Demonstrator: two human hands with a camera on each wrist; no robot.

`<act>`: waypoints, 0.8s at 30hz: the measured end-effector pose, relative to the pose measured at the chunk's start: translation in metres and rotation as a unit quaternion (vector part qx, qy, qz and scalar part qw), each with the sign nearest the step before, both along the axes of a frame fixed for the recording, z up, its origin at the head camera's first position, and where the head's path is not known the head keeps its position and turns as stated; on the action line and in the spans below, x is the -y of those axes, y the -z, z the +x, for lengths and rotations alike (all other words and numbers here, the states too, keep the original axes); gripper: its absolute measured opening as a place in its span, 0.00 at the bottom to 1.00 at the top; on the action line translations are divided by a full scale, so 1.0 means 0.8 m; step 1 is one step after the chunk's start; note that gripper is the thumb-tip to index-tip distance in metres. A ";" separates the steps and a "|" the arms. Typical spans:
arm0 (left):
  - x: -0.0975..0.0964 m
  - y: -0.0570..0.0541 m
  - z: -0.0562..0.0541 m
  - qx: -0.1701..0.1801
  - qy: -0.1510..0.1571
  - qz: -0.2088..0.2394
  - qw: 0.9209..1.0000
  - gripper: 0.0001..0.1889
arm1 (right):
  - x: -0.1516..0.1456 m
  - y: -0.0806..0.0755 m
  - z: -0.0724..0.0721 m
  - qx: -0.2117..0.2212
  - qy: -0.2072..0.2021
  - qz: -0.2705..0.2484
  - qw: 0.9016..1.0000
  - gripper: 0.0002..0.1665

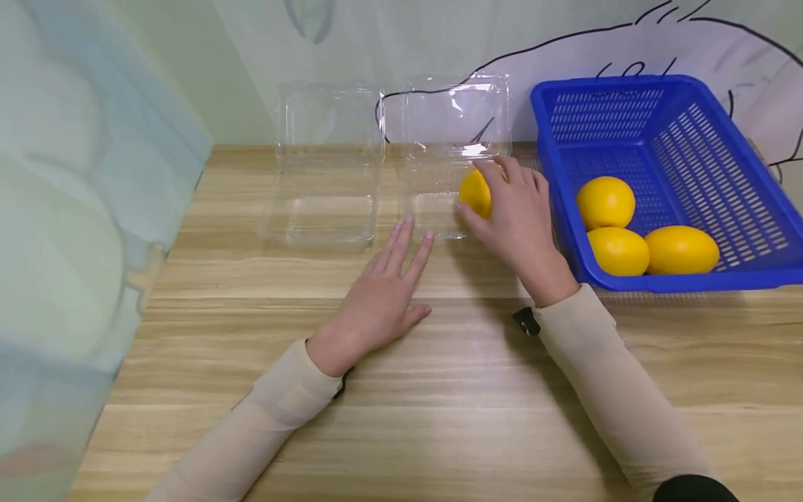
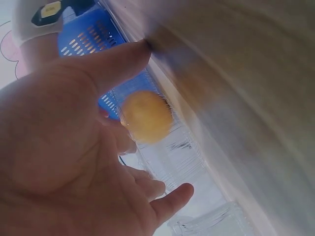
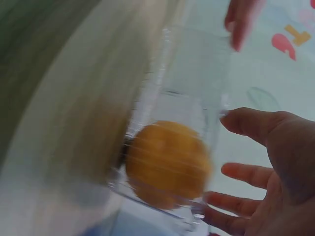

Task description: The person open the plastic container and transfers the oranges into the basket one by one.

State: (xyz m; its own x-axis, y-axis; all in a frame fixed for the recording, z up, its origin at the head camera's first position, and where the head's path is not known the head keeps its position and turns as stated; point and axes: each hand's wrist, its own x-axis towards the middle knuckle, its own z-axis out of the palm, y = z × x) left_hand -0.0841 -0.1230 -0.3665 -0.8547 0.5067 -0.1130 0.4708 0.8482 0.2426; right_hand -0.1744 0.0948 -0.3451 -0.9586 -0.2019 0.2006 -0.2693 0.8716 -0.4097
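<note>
A smooth yellow fruit [image 1: 475,194], maybe a lemon or an orange, lies in the right end of a clear hinged plastic box [image 1: 433,209] whose lid stands raised. Over that fruit is my right hand [image 1: 517,216], fingers spread and slightly bent. The right wrist view shows the fruit [image 3: 167,162] inside the box wall, with the fingers apart from it. My left hand [image 1: 383,300] is in front of the boxes, fingers straight, holding nothing; whether it touches the table cannot be told. A second clear box [image 1: 329,216], lid up, stands to the left with nothing visible inside.
A blue slotted basket [image 1: 740,282] stands at the right, close beside my right hand. Three yellow fruits lie in its near left part, one of them an oval fruit [image 1: 682,249]. Behind the wooden table [image 1: 408,432] rises a printed wall covering [image 1: 251,42].
</note>
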 end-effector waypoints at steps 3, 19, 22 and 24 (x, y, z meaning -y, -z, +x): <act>0.000 0.000 0.001 -0.002 0.000 0.002 1.000 0.56 | 0.001 0.007 -0.006 0.019 0.006 0.015 1.000 0.42; -0.001 -0.002 0.001 -0.009 -0.001 0.002 1.000 0.56 | -0.002 0.016 -0.014 0.045 -0.013 0.003 0.999 0.44; -0.001 -0.001 0.001 -0.011 0.002 0.005 1.000 0.56 | -0.002 0.018 -0.016 0.060 -0.017 -0.002 0.998 0.45; -0.002 -0.001 0.001 -0.010 0.002 0.005 1.000 0.56 | -0.002 0.019 -0.017 0.066 -0.019 -0.008 0.998 0.45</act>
